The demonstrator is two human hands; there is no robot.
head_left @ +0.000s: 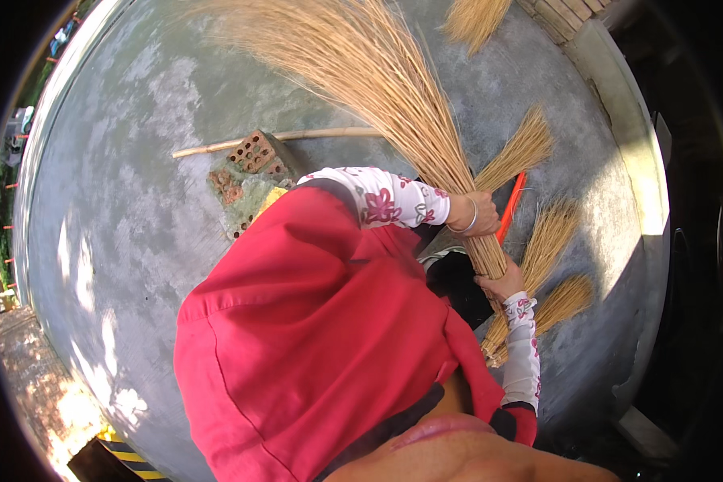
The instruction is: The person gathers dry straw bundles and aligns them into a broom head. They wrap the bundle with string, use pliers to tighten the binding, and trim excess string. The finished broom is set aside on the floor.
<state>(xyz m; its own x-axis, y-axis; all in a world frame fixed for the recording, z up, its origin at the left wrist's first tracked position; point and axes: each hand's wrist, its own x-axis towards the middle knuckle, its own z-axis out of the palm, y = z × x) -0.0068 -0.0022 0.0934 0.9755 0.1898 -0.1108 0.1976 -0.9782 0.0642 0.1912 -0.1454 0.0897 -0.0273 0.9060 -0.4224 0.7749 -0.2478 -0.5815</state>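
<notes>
A long bundle of broom straw (414, 104) stretches from my hands up and to the left, its loose tips fanning out near the upper edge. My left hand (475, 214), with a bangle at the wrist, is closed around the narrow lower part of the bundle. Just below it, my right hand (502, 281) grips the bundle near its butt end. Beside my left hand lie a smaller straw bundle (522, 149) and a long orange object (512, 207), partly hidden. To the right of my right hand rest more small straw bundles (554, 233), (566, 304).
On the concrete floor (128, 241) to the left, a bamboo-like stick (217, 147) lies behind perforated bricks (259, 153). Another straw bundle (475, 20) lies at the far right. A low raised edge (631, 145) curves along the right side.
</notes>
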